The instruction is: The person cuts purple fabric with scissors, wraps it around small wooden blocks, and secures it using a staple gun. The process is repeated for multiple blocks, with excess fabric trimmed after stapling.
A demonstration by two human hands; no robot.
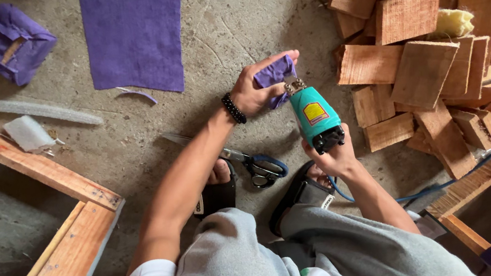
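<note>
Head view: our left hand (254, 90) pinches purple fabric around a small block (273, 72) held just above the concrete floor (254, 10). Our right hand (331, 157) is wrapped tight round the teal staple gun (314, 115), nose touching the fabric. Looks like we're mid-stapling the wrap. Next move calls for firm nose contact, fingers kept away from it. Scissors (260, 165) lie near our feet, wood offcuts (423, 67) to the right.

staple gun (316, 117): 1 | scissors (260, 166): 1 | purple-wrapped blocks: 2 (13, 49) (275, 73) | purple felt sheet (134, 33): 1 | yellow foam piece (454, 22): 1 | bare wood blocks (423, 70): too many to count
</note>
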